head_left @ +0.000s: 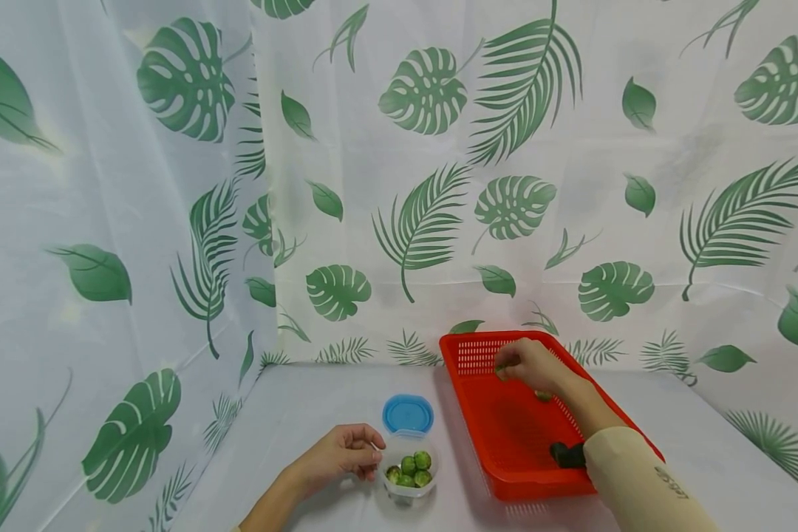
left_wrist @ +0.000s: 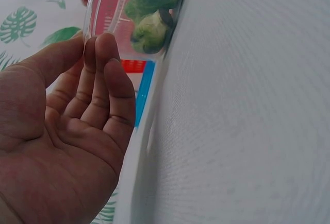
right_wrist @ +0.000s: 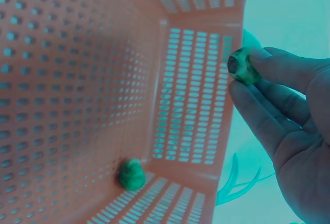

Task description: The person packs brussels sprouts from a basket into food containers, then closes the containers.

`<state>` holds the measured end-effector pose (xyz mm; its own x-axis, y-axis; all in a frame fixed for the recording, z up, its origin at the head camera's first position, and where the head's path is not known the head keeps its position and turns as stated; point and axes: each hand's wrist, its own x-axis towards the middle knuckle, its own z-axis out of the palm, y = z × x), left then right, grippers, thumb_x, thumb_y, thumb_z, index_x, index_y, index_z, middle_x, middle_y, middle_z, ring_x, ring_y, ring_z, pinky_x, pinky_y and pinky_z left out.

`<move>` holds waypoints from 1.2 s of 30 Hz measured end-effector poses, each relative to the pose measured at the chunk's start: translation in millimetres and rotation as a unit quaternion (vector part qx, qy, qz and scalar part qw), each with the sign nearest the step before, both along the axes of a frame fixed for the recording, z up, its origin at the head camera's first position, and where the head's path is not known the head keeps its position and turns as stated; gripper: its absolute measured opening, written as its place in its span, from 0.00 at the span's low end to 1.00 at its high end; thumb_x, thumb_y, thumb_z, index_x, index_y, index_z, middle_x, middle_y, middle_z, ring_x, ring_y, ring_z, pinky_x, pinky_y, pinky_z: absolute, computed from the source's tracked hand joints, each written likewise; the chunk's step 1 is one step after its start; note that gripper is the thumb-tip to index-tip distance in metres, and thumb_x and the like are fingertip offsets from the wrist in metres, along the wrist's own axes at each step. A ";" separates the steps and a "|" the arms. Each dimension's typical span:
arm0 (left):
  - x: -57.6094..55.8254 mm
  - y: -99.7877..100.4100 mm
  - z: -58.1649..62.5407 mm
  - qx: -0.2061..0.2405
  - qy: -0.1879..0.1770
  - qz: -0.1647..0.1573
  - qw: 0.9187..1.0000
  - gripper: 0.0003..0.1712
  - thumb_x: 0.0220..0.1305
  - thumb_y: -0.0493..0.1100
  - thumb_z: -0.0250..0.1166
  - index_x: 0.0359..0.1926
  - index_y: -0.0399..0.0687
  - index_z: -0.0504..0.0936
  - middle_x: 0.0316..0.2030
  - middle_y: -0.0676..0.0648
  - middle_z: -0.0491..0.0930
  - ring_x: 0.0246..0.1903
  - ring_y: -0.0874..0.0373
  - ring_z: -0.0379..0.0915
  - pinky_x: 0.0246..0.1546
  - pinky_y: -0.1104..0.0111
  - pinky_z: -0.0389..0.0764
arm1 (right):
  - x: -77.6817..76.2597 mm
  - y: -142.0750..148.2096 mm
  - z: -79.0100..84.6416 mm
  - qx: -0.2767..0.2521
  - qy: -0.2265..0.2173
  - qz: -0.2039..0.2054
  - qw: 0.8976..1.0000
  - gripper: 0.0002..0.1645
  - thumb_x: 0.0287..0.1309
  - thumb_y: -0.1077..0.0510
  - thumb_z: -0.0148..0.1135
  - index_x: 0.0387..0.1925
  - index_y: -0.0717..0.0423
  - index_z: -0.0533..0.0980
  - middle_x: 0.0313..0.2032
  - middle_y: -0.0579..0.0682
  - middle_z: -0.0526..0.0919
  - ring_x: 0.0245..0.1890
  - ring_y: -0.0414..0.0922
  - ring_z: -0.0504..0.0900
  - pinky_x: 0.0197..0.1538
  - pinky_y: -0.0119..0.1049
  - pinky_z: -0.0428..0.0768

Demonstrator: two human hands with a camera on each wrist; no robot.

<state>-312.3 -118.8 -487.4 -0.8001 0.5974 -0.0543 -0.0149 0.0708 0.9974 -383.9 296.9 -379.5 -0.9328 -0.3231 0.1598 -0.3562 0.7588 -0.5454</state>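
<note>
My left hand (head_left: 339, 457) is at the left side of a clear plastic container (head_left: 407, 493), its thumb and fingertips pinching the rim in the left wrist view. Several green Brussels sprouts (head_left: 408, 465) lie in that container. Over the far part of a red plastic basket (head_left: 515, 485), my right hand (head_left: 530, 362) pinches one Brussels sprout (right_wrist: 244, 67) between thumb and fingertips. The sprout's brown cut end shows in the right wrist view. Another Brussels sprout (right_wrist: 132, 174) rests on the basket floor near its right side wall.
A blue lid (head_left: 408, 414) lies flat on the white table (head_left: 332, 399), just behind the container and left of the basket. A black device (head_left: 567, 454) sits at my right wrist above the basket. Leaf-patterned curtains (head_left: 419, 222) hang behind and at the sides.
</note>
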 end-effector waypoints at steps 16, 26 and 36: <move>-0.9 -0.2 -0.2 -0.003 -0.006 0.003 1.000 0.16 0.71 0.39 0.67 0.53 0.32 0.79 0.29 0.51 0.85 0.29 0.60 0.83 0.34 0.68 0.84 | 13.3 -31.2 26.9 -0.013 0.082 0.009 0.997 0.11 0.60 0.58 0.75 0.45 0.44 0.86 0.42 0.45 0.87 0.42 0.47 0.84 0.51 0.47 0.87; -2.7 -0.5 -1.9 -0.003 -0.004 0.001 1.000 0.19 0.70 0.40 0.68 0.54 0.29 0.78 0.30 0.51 0.86 0.29 0.60 0.83 0.34 0.68 0.84 | 22.4 -51.9 41.9 -0.034 0.128 0.017 0.991 0.11 0.63 0.58 0.73 0.46 0.46 0.86 0.43 0.46 0.88 0.44 0.46 0.83 0.53 0.47 0.86; -1.5 -0.3 0.6 -0.003 -0.003 0.002 1.000 0.18 0.71 0.39 0.67 0.54 0.30 0.78 0.29 0.51 0.85 0.29 0.59 0.83 0.34 0.67 0.83 | 31.6 -67.8 51.8 -0.060 0.155 0.033 0.986 0.12 0.64 0.60 0.72 0.49 0.49 0.86 0.44 0.47 0.89 0.44 0.46 0.85 0.51 0.46 0.87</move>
